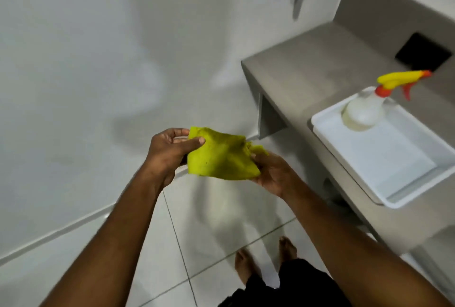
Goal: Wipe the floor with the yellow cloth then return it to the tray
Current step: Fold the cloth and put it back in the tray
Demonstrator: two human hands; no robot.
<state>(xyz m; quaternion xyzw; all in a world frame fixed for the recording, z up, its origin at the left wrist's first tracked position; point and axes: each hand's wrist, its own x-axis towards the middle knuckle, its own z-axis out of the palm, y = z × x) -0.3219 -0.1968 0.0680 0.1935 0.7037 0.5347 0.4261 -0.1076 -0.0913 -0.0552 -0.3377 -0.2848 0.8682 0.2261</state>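
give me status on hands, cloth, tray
Left hand and right hand both gripping the cloth, held in the air above the floor. Tray on the counter, only a spray bottle in it. Nothing in the way.

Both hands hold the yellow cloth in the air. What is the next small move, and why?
Probably lower the yellow cloth to the floor to start wiping. The left hand and right hand hold it stretched above the tiles, well off the ground, and the person stands upright. The white tray holds only a spray bottle.
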